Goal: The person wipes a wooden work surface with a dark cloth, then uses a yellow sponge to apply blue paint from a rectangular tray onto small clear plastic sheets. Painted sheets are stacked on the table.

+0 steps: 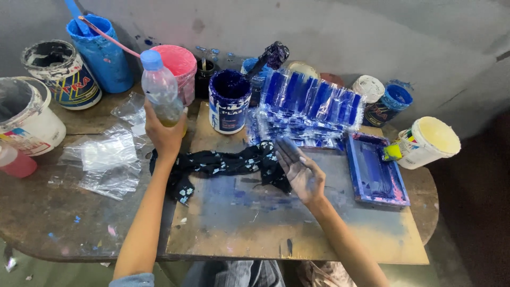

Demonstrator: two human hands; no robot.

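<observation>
Blue ink stains nearly everything on the round wooden table point(64, 223). Left hand point(166, 135) grips a clear plastic bottle point(161, 89) with a blue cap, fingers wrapped around its lower part, held upright above the table's left half; a little yellowish liquid shows at its bottom. Right hand point(300, 170) is open, palm up, fingers spread and smeared blue, holding nothing. It hovers over or rests on the right end of a dark, ink-spotted rag point(223, 163); contact cannot be told. Rag lies across a flat board point(276, 228), between the two hands.

Behind the rag: an open pot of dark blue ink point(229, 101), and just right of it a fanned stack of clear packets printed blue point(311, 109). A blue-stained framed screen point(376, 172) lies at the board's right edge. A white tub with yellow inside point(429, 141) lies tipped beside it. Pink tub point(178, 69) and blue bucket point(101, 50) stand at the back left. Loose clear plastic bags point(109, 159) lie left of the left forearm.
</observation>
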